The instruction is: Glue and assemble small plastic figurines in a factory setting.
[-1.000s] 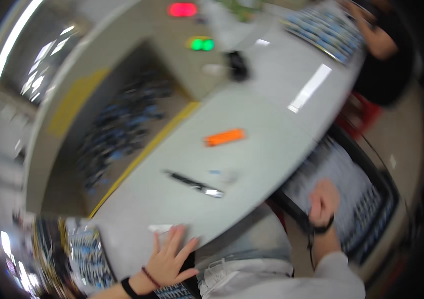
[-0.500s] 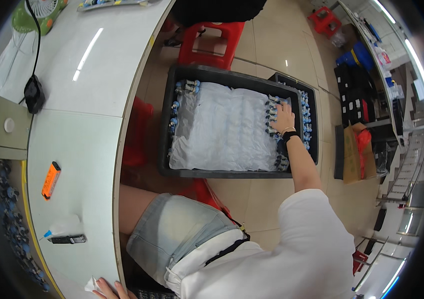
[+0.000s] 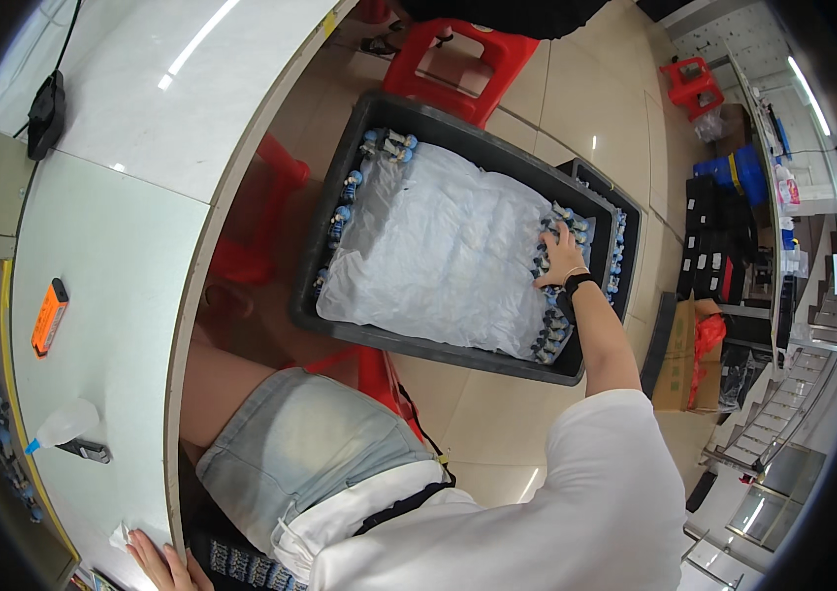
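The head-worn fisheye looks down across a table (image 3: 108, 251) and bin (image 3: 478, 148).

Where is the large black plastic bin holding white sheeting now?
In the head view, the bin is right of the pale, glossy table, below a red plastic stool; the right hand is inside its right end.

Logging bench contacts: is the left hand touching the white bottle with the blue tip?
Apart. The head view shows it: bare tabletop lies between the left hand and the white bottle.
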Tool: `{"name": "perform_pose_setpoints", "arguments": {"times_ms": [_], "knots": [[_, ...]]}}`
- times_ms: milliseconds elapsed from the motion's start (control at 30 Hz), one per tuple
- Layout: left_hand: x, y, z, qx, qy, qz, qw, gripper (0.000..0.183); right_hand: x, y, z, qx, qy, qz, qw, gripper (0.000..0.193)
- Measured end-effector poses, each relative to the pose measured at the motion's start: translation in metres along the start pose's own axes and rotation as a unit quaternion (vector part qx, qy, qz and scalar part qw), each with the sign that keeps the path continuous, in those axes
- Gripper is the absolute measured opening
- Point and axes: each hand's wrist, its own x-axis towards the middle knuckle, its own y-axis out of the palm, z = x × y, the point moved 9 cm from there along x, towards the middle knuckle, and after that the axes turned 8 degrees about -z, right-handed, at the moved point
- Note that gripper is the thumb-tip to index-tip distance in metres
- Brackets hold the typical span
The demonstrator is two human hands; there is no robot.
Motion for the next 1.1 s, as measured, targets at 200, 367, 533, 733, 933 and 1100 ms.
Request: {"name": "perform_pose_setpoints", "arguments": {"times_ms": [200, 367, 533, 733, 933, 1100], "knots": [[0.005, -0.002, -0.004, -0.010, 0.006, -0.006, 1.000, 0.054, 0.002, -0.005, -0.004, 0.041, -0.026, 0.002, 0.999, 0.074], [0.001, 0.003, 0.003, -0.021, 0.000, -0.009, 1.000, 0.052, 0.010, -0.012, 0.006, -0.046, -0.012, 0.055, 0.997, 0.072], [0.002, -0.001, -0.002, -0.010, 0.004, -0.007, 1.000, 0.051, 0.008, -0.007, 0.003, -0.018, -0.017, 0.029, 0.999, 0.069], [0.005, -0.004, -0.002, -0.034, 0.000, -0.017, 0.999, 0.050, 0.003, -0.005, 0.009, -0.036, -0.029, 0.004, 0.999, 0.079], [0.004, -0.003, 0.000, -0.033, 0.001, -0.017, 0.999, 0.050, 0.008, -0.003, -0.009, 0.057, 0.066, -0.055, 0.995, 0.108], [0.003, -0.004, 0.001, -0.035, 0.001, -0.023, 0.999, 0.050, 0.011, -0.013, -0.008, 0.021, 0.079, -0.091, 0.992, 0.108]]}}
